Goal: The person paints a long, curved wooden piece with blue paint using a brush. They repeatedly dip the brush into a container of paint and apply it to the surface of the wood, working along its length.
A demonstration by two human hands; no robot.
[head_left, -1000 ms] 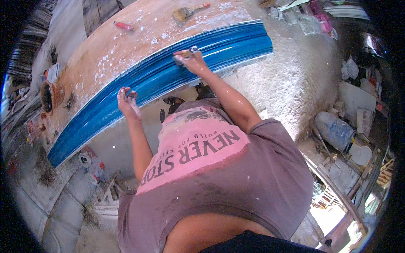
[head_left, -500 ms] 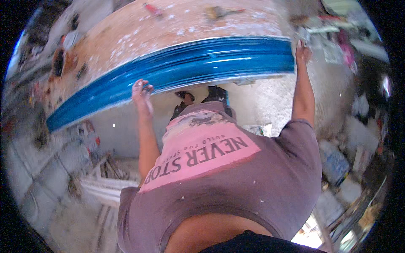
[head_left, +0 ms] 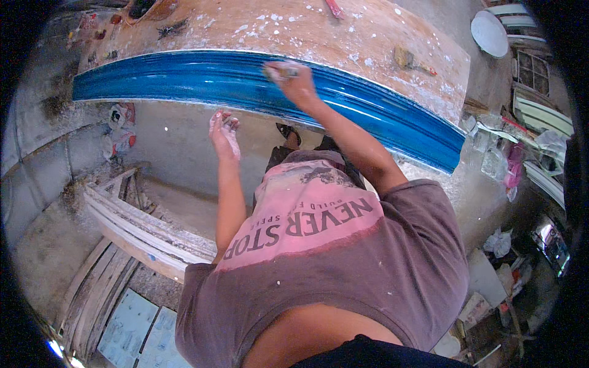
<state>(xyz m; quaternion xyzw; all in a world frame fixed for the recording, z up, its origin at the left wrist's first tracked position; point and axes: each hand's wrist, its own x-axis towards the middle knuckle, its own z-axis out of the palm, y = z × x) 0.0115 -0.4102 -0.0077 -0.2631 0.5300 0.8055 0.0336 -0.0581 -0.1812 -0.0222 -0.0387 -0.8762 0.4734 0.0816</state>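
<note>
A long, glossy blue trough-like strip (head_left: 208, 81) with lengthwise ridges lies along the near edge of the worktable (head_left: 368, 46). Over its middle is my right hand (head_left: 296, 80), fingers closed round a small brownish thing that motion blurs too much to name. That hand is at the strip's surface; contact is hard to judge. My left hand (head_left: 225, 132), dusted white, hangs just in front of the strip's near edge. Its fingers curl loosely apart from the thumb, and I see nothing held in them.
A paintbrush (head_left: 412, 60) and a red-handled tool (head_left: 334, 8) lie on the white-spattered board. White-crusted long planks (head_left: 141, 227) stand at my left, beside pale blue panels (head_left: 127, 328). A round white lid-like disc (head_left: 489, 34) and stacked clutter are on the right.
My right hand has moved from the strip's right end to over its middle. My left hand stays near the front edge. The whole view has swung toward the right.
</note>
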